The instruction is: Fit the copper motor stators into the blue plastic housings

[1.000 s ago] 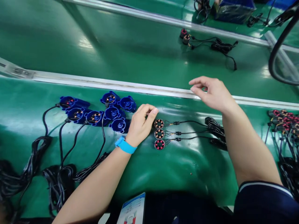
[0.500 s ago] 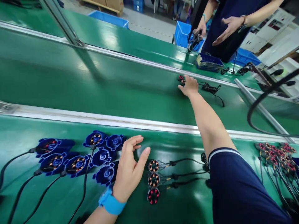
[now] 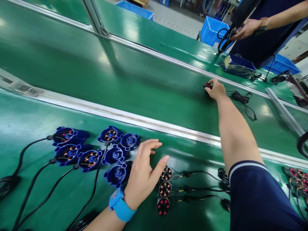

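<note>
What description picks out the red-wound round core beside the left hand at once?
On the near green tabletop, find the left hand wearing a blue wristband. Just right of it lies a column of three round wire-wound cores. The red-wound core sits nearest the camera; its neighbours are copper-coloured.

Our right hand (image 3: 217, 90) covers part of a red-wound coil (image 3: 207, 85), too small for us to tell whether the fingers have closed on it. Our sleeve (image 3: 255, 192) hides part of the bundled cables (image 3: 223, 175). We see the co-worker (image 3: 251, 51) and the coil heap (image 3: 300, 183) cut off by our view's edges.
</note>
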Demonstrator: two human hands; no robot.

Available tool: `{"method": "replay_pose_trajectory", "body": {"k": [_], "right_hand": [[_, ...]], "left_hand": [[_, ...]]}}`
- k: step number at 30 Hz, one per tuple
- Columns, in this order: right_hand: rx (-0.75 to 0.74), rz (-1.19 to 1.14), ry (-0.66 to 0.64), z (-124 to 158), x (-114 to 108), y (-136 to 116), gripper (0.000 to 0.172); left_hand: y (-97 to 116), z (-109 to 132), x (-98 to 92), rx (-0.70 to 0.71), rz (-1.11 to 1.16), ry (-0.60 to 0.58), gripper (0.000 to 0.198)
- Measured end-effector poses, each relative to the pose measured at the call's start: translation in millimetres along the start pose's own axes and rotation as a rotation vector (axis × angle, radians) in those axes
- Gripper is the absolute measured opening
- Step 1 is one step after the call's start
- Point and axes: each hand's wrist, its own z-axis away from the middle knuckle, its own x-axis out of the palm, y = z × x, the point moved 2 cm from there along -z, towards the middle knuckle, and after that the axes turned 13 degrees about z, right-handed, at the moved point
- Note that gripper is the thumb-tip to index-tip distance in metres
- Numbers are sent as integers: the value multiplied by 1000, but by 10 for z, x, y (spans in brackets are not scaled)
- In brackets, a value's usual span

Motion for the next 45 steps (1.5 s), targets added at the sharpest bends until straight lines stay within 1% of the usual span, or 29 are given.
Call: {"method": "replay_pose_trajectory", "body": {"k": [4,6,8,10,11,12,14,16,19,22,24,25,27,29,30,31,32,33,35,36,37,38,40,42,43,45], "right_hand": [[3,96,30,74,-13,7,35],[17,135,50,77,-4,5,35],[24,154,42,97,-10,-12,34],[-11,157,14,189,-51,-66,33],[-52,150,4,277,-89,-112,33],[-110,136,0,398,-141,-170,32],[-259,88,-7,733,-281,-317,31],[-414,12,-41,1159,-451,-488,28],[-596,-137,-142,1854,-707,-783,25],[-765,-233,-261,2476,-904,-1114,26],[-850,-255,-341,2751,-1000,-1277,30],[-888,-276,-369,2823,-1044,-1314,34],[-962,-362,-371,2806,-1130,-1266,42],[-1004,-432,-290,2574,-1179,-1060,42],[-986,-410,-231,2394,-1168,-917,42],[-941,-309,-164,2189,-1127,-765,47],[-883,-154,-109,1980,-1057,-619,57],[-805,14,-82,1782,-966,-487,67],[-753,298,-123,1491,-754,-307,82],[-749,392,-141,1405,-661,-256,84],[-764,446,-143,1360,-588,-226,82],[-783,466,-123,1350,-542,-207,76],[-822,449,-61,1416,-526,-160,59],[-821,425,-56,1567,-578,-45,44],[-802,425,-81,1668,-618,45,40],[-746,434,-149,1915,-711,273,37]], "left_hand": [[-3,7,-3,0,-2,-10,26],[4,10,-3,1,1,-17,24],[12,8,-2,-2,-1,-22,23],[14,0,-1,-1,-3,-20,24],[12,-6,0,4,-5,-18,24],[8,-12,2,9,-6,-18,24],[-3,-22,8,19,-6,-19,25],[-8,-24,14,29,-1,-8,26],[14,1,22,73,-22,15,26],[52,44,33,194,-129,-18,29],[61,64,37,286,-212,-58,32],[56,66,38,318,-245,-78,33],[34,57,38,342,-288,-118,34],[6,36,39,321,-307,-158,31],[-6,26,41,304,-313,-176,29],[-14,18,43,289,-318,-190,28],[-18,11,46,278,-326,-200,28],[-18,7,48,275,-337,-206,28],[-7,4,51,292,-366,-205,28],[2,3,51,306,-385,-201,28],[11,3,50,322,-402,-196,28],[19,1,48,334,-417,-190,28],[29,-5,40,348,-434,-181,28],[31,-15,34,347,-438,-183,28],[30,-19,33,345,-438,-186,28],[23,-24,38,343,-444,-198,27]]}}
